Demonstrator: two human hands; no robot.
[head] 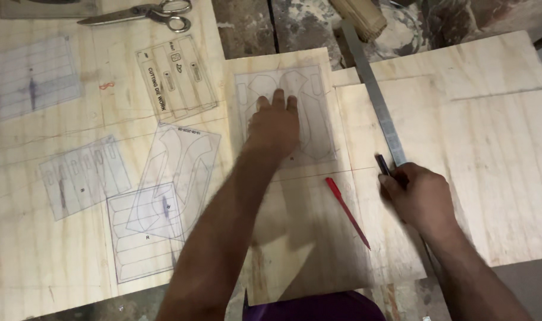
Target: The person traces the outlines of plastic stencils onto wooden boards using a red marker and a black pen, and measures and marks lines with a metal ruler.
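Note:
My left hand (275,123) lies flat, fingers together, pressing a translucent pattern sheet (288,113) onto a small plywood piece (294,238). My right hand (419,199) grips a dark pen (382,164) and rests on the near end of a long metal ruler (375,95), which runs diagonally up across a second plywood piece (366,131). A red pen (347,211) lies loose on the plywood between my two hands.
Several more translucent pattern sheets (164,178) lie on the big plywood board (21,249) at left. Scissors (146,13) sit at the top left. A wooden mallet head (360,18) is at the top, and another plywood panel (496,148) at right.

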